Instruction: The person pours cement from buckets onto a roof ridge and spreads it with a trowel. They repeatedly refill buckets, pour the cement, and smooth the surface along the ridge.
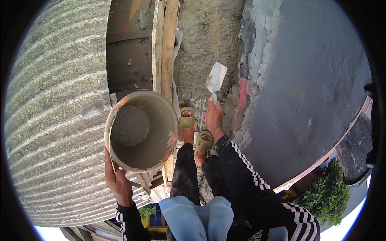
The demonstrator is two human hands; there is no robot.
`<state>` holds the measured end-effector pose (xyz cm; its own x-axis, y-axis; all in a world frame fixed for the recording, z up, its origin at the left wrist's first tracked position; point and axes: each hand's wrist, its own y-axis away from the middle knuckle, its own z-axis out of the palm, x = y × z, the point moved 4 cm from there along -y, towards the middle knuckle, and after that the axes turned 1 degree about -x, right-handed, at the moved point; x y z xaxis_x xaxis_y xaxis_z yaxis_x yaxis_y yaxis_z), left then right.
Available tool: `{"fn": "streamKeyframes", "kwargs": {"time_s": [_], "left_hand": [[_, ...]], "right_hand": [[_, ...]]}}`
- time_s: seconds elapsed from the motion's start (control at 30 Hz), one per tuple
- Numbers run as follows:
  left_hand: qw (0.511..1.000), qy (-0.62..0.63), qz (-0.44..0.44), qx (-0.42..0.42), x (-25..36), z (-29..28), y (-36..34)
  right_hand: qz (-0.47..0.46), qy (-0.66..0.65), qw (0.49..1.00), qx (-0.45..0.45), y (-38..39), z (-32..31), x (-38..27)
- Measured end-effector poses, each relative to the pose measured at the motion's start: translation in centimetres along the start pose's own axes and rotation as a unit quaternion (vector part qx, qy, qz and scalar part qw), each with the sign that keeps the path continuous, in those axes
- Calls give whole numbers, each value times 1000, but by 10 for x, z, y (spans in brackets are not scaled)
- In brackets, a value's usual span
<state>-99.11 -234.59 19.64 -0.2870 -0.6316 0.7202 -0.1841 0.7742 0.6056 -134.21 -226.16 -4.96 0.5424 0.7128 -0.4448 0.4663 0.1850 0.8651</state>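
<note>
Head view: the left hand [120, 184] has hold of the bucket [160, 134] at the lower left of its rim, fingers closed against the edge, one lying up along the outside. The bucket's mouth faces the camera; grey residue coats its inner wall and base, and orange shows in patches on the rim. It sits left of the feet, overlapping the edge of the corrugated roof [52, 88] and the boards [169, 52]; whether anything bears it from below, I cannot tell.

The right hand [214, 116] is wrapped around the handle of the trowel [217, 77], fingers curled shut, thumb toward the neck. The blade points away from the person, pale grey and smeared, over the rough grey mortar [209, 36]; whether it touches the mortar, I cannot tell. The trowel is right of the bucket, well apart from it.

Both feet wear olive sandals [202, 141] and stand between the bucket and the right forearm. Thin bars [185, 87] show at the near edge of the mortar. To the right is a smooth dark grey wall [309, 76] with a ragged, flaking edge and a red patch [243, 91] beside it. A leafy plant [329, 197] shows at lower right.
</note>
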Motion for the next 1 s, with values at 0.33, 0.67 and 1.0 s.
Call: {"fn": "streamKeyframes", "kwargs": {"time_s": [0.33,0.67,1.0], "left_hand": [[997,-47,-15,64,-48,-25,0],[994,-44,-13,101,-51,-23,4],[993,-40,0,108,-50,-16,3]], "right_hand": [[-90,-163,982,27,-218,112,-86],[-110,-71,988,-76,-215,71,-192],[-99,19,993,-64,-203,94,-202]]}}
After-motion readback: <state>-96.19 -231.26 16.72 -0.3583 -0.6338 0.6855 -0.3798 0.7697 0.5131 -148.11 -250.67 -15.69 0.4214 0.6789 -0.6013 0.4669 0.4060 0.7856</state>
